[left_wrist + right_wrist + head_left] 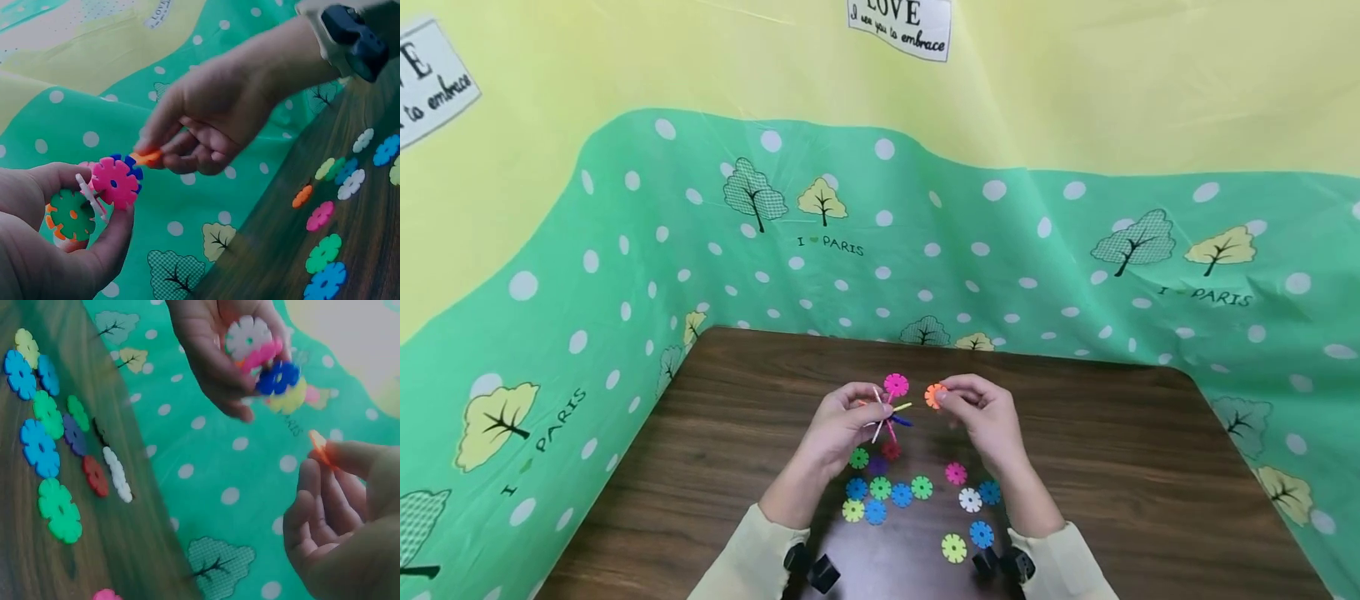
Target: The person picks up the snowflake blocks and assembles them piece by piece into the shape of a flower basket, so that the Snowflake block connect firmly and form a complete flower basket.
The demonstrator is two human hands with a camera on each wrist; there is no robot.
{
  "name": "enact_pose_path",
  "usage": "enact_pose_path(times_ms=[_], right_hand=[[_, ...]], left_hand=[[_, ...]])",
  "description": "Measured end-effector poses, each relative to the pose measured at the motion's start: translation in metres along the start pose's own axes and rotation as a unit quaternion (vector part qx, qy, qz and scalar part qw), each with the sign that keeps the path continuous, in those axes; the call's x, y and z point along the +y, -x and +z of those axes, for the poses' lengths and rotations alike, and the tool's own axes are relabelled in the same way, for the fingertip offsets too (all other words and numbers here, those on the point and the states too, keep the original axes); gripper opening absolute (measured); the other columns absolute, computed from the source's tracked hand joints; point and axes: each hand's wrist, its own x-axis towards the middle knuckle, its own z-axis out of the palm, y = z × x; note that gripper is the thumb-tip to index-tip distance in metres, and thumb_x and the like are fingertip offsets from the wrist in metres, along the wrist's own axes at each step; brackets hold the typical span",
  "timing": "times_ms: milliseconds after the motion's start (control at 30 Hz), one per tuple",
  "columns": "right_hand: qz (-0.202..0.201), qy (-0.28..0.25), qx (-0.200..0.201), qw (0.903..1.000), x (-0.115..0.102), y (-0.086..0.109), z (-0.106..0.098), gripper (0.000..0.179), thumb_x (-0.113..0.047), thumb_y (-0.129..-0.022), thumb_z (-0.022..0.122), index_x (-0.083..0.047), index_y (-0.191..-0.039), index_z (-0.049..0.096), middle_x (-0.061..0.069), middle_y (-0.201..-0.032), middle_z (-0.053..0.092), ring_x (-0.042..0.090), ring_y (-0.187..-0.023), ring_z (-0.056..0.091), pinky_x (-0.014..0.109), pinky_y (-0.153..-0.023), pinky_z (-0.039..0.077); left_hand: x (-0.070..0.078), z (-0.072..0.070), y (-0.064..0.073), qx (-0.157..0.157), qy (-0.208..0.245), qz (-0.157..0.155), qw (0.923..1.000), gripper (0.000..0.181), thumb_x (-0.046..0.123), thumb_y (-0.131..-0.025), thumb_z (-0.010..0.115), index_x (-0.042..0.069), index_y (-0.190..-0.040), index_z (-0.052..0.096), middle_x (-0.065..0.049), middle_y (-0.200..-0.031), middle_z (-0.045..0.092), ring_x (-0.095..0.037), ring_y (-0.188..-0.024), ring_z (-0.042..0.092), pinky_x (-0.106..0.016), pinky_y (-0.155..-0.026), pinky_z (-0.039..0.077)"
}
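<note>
Above the table, my left hand pinches a cluster of interlocked snowflake discs. In the left wrist view the cluster shows a pink disc, a green disc and a white disc seen edge-on. The right wrist view shows its dark blue disc and a yellow disc as well. To the right, my right hand pinches one orange snowflake disc between thumb and fingers. A gap separates this disc from the cluster in the head view. Parts of the cluster are hidden behind the left fingers.
Loose snowflake discs lie on the brown table below the hands, among them a green disc, a white disc and a yellow disc. A green and yellow printed cloth hangs behind the table and along its sides.
</note>
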Motion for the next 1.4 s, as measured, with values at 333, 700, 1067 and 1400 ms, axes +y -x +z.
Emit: enact_pose_path(times_ms=[333,700,1067,1400], right_hand=[[-0.035,0.036,-0.023,0.9985,-0.013,0.005,0.014,0.015,-0.015,-0.092,0.078,-0.003,-0.1,0.077,0.016,-0.09,0.077,0.016,-0.074,0.072,0.029,-0.067,0.06],[-0.078,0.076,-0.007,0.994,-0.011,0.012,0.021,0.01,-0.018,-0.089,0.082,-0.011,-0.094,0.078,0.007,-0.083,0.077,0.016,-0.069,0.065,0.025,-0.058,0.051],[-0.076,0.078,-0.022,0.9938,-0.009,0.013,0.017,0.009,-0.017,-0.09,0.081,-0.011,-0.096,0.08,0.007,-0.087,0.078,0.023,-0.072,0.07,0.027,-0.06,0.055],[-0.066,0.046,-0.053,0.9953,-0.005,0.011,0.003,0.012,-0.013,-0.097,0.072,-0.004,-0.103,0.077,0.016,-0.092,0.077,0.026,-0.076,0.075,0.038,-0.071,0.063]], left_hand=[[0.002,0.002,0.004,0.001,-0.087,0.018,0.9961,0.041,0.005,-0.086,0.078,-0.002,-0.122,0.059,0.0,-0.088,0.072,-0.011,-0.073,0.065,-0.024,-0.066,0.054],[0.0,0.005,0.006,0.02,-0.141,0.055,0.9882,0.042,0.004,-0.084,0.081,-0.003,-0.122,0.064,-0.008,-0.092,0.071,-0.014,-0.073,0.066,-0.023,-0.066,0.058],[0.0,0.004,0.006,-0.014,-0.207,0.043,0.9773,0.04,0.016,-0.087,0.082,0.001,-0.122,0.071,-0.011,-0.091,0.072,-0.018,-0.072,0.061,-0.026,-0.063,0.054],[-0.006,0.004,0.004,-0.062,-0.193,0.017,0.9792,0.036,0.014,-0.088,0.08,-0.002,-0.117,0.066,-0.007,-0.088,0.073,-0.024,-0.067,0.068,-0.036,-0.063,0.062]])
